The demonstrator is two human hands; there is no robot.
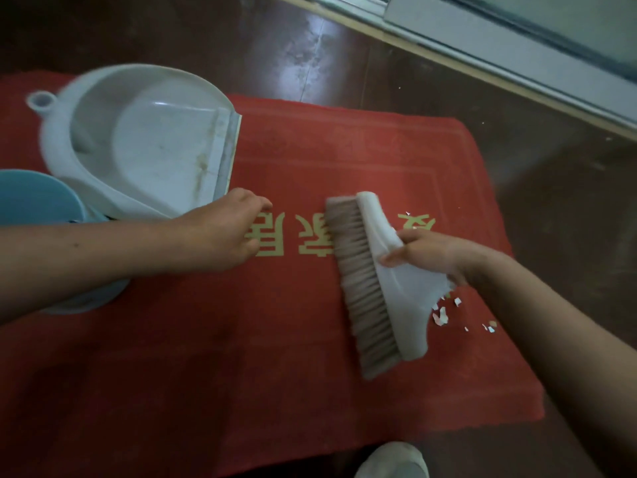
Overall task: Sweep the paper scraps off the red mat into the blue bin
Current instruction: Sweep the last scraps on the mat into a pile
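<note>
The red mat (262, 357) with gold characters covers the dark floor. My right hand (434, 257) grips the back of a white brush (400, 298), whose brown bristles face left and rest on the mat. Small white paper scraps (441, 317) lie on the mat just right of the brush, below my right wrist. My left hand (231, 232) is palm down with its fingertips on the mat, beside the lip of a white dustpan (148, 139) that lies at the mat's far left. The blue bin (34, 201) stands at the left edge, partly hidden by my left forearm.
A pale door or window frame (517, 46) runs across the upper right. A few tiny scraps (400, 87) lie on the dark floor beyond the mat. A white shoe (393, 460) shows at the bottom edge.
</note>
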